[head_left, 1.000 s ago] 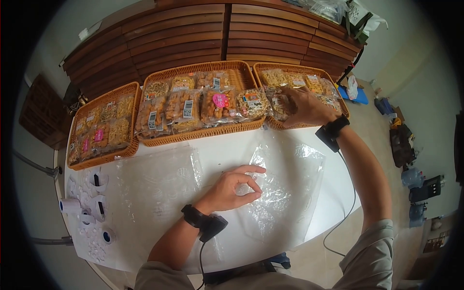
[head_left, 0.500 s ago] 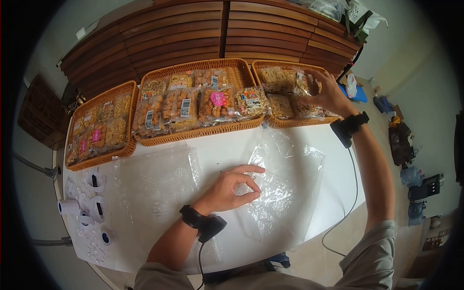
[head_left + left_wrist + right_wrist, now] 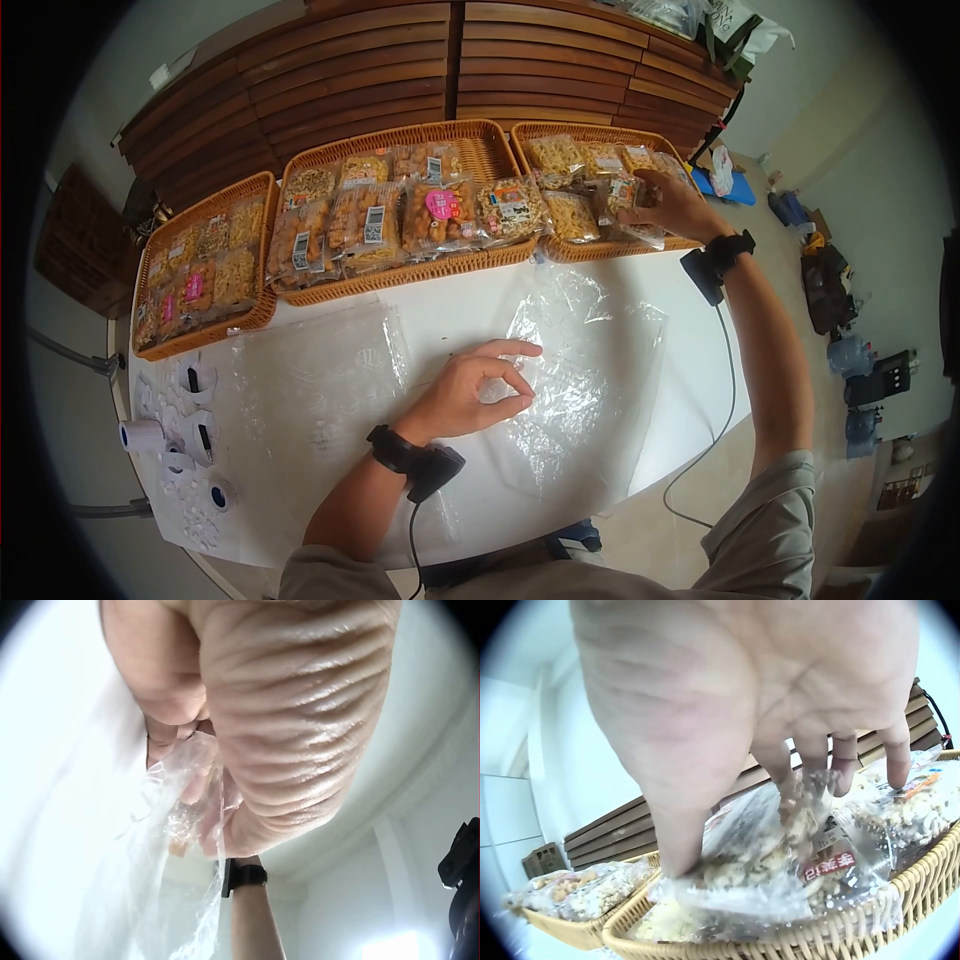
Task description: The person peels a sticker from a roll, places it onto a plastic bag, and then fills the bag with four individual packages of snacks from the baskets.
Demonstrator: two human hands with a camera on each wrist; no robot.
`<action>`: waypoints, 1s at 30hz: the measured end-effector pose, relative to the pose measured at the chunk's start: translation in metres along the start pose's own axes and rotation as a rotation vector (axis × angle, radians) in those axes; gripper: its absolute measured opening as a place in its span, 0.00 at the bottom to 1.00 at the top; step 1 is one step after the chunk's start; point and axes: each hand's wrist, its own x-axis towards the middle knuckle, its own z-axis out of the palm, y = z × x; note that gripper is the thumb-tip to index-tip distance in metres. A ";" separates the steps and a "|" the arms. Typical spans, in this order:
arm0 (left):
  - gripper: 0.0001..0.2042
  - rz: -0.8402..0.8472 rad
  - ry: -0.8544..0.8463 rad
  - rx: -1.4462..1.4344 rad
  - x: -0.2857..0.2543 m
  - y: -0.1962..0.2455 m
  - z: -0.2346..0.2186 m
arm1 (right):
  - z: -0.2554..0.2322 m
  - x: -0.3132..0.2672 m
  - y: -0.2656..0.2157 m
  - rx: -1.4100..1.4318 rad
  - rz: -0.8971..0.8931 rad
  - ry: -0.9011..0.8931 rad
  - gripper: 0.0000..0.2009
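My left hand (image 3: pixel 468 393) pinches a clear plastic bag (image 3: pixel 196 761), thumb and index finger curled together over the table. Most of the large, glossy clear bag (image 3: pixel 575 400) lies flat on the tabletop, to the right of that hand. At the right wicker basket (image 3: pixel 600 252), my right hand (image 3: pixel 680 208) grips a clear-wrapped snack packet (image 3: pixel 622 195). The right wrist view shows a red label (image 3: pixel 829 866) on this crinkled packet, with my thumb on one side and fingers on the other. A yellowish snack packet (image 3: pixel 572 217) lies beside it in the basket.
The middle basket (image 3: pixel 400 272) and left basket (image 3: pixel 205 338) hold several snack packets. Another clear bag (image 3: pixel 320 380) lies left of my left hand. Label rolls (image 3: pixel 142 435) and paper scraps sit at the table's left edge. A slatted wooden cabinet (image 3: pixel 350 70) stands behind.
My right hand has moved from the right basket's front left corner toward its right side, shifting a packet with it and uncovering a yellowish one. The left hand has stayed in place.
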 end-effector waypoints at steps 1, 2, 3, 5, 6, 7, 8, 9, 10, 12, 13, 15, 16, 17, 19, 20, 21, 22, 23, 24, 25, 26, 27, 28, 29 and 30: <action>0.04 0.001 0.000 0.002 0.000 0.000 0.000 | -0.003 -0.001 -0.007 -0.030 0.003 -0.020 0.51; 0.04 -0.003 0.000 0.000 0.000 0.000 0.000 | -0.004 -0.001 -0.011 -0.061 0.005 -0.041 0.51; 0.04 -0.008 0.001 -0.001 0.000 0.000 0.000 | -0.002 0.000 -0.010 -0.107 -0.040 0.023 0.50; 0.03 -0.028 -0.012 -0.008 0.000 0.002 0.000 | 0.004 0.000 -0.006 -0.198 -0.128 0.151 0.47; 0.03 -0.042 -0.026 -0.012 0.000 0.003 -0.001 | 0.005 -0.002 -0.007 -0.223 -0.163 0.190 0.46; 0.02 -0.056 -0.039 -0.016 0.000 0.004 -0.001 | 0.006 -0.003 -0.008 -0.248 -0.199 0.230 0.44; 0.02 -0.054 -0.039 -0.014 0.000 0.004 -0.002 | 0.006 -0.004 -0.009 -0.273 -0.234 0.271 0.42; 0.03 -0.052 -0.039 -0.012 0.000 0.004 -0.002 | 0.005 -0.006 -0.012 -0.237 -0.232 0.254 0.41; 0.03 -0.049 -0.039 -0.011 0.000 0.004 -0.002 | 0.004 -0.009 -0.016 -0.202 -0.230 0.236 0.39; 0.03 -0.052 -0.037 -0.015 0.000 0.004 -0.002 | -0.001 -0.014 -0.023 -0.132 -0.232 0.192 0.37; 0.03 -0.055 -0.037 -0.016 0.000 0.004 -0.002 | -0.004 -0.018 -0.028 -0.098 -0.236 0.166 0.37; 0.03 -0.047 -0.040 -0.012 0.000 0.003 -0.001 | -0.007 -0.024 -0.032 -0.058 -0.259 0.163 0.37; 0.03 -0.043 -0.041 -0.009 0.000 0.003 -0.002 | -0.008 -0.026 -0.034 -0.051 -0.278 0.187 0.36; 0.03 -0.046 -0.043 -0.005 0.000 0.003 -0.002 | -0.007 -0.027 -0.034 -0.045 -0.298 0.211 0.35; 0.03 -0.051 -0.047 0.001 0.000 0.003 -0.002 | -0.006 -0.028 -0.032 -0.126 -0.356 0.298 0.35; 0.03 -0.046 -0.043 -0.007 0.000 0.002 -0.001 | -0.005 -0.029 -0.031 -0.168 -0.384 0.341 0.35; 0.03 -0.042 -0.039 -0.014 0.000 0.001 -0.001 | -0.004 -0.031 -0.031 -0.171 -0.362 0.333 0.34; 0.03 -0.038 -0.034 -0.021 0.000 0.000 0.000 | -0.002 -0.033 -0.033 -0.173 -0.343 0.325 0.33; 0.03 -0.041 -0.038 -0.018 0.000 0.001 -0.001 | 0.001 -0.034 -0.035 -0.175 -0.324 0.316 0.33; 0.03 -0.045 -0.041 -0.015 0.000 0.002 -0.001 | 0.002 -0.035 -0.036 -0.172 -0.287 0.284 0.32; 0.03 -0.050 -0.043 -0.014 0.000 0.003 -0.002 | 0.003 -0.037 -0.038 -0.169 -0.251 0.250 0.32; 0.03 -0.043 -0.043 -0.013 0.000 0.003 -0.002 | 0.003 -0.038 -0.039 -0.167 -0.214 0.216 0.31; 0.04 -0.034 -0.042 -0.012 0.000 0.003 -0.002 | 0.002 -0.038 -0.040 -0.169 -0.213 0.205 0.31; 0.04 -0.025 -0.043 -0.011 0.000 0.003 -0.001 | 0.001 -0.038 -0.040 -0.171 -0.212 0.195 0.30; 0.04 -0.025 -0.046 -0.017 0.000 0.004 -0.001 | 0.001 -0.039 -0.040 -0.172 -0.209 0.186 0.30; 0.03 -0.025 -0.048 -0.023 0.000 0.004 -0.001 | -0.001 -0.041 -0.040 -0.188 -0.206 0.200 0.29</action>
